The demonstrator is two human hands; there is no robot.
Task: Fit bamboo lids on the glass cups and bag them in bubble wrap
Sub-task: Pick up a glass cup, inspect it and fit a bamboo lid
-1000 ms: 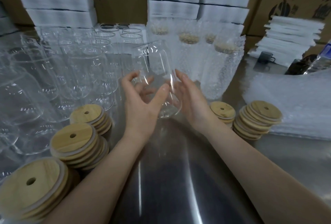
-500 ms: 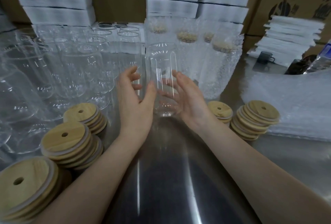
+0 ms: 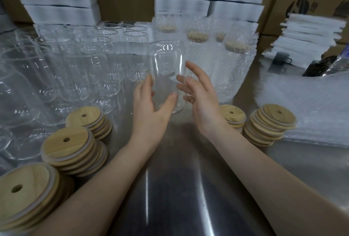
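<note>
Head view: the glass cup [image 3: 167, 69] stands upright at the middle of the steel table [image 3: 179, 188], between your two hands. Whether its base rests on the steel or hangs just above, you cannot tell, since the clear glass blurs into the sheen. Your left hand [image 3: 149, 107] flanks its left side with fingers straight and the thumb laid across the lower front. Your right hand [image 3: 203, 101] flanks the right side, fingers spread and straight, some seen only through the glass. Neither hand curls round it, and how firmly either presses is hard to judge.

The bare glass cups [image 3: 75, 66] crowding the left melt into one another, so their count is unclear. Behind the cup, the bubble-wrapped cups [image 3: 234, 69] show their lids only as tan smudges. Stacks of bamboo lids [image 3: 68, 147] sit left, the nearest cut off by the frame edge; two more lid stacks [image 3: 272, 120] sit right, beside a pile of bubble-wrap bags [image 3: 311, 107] that the right edge cuts off
</note>
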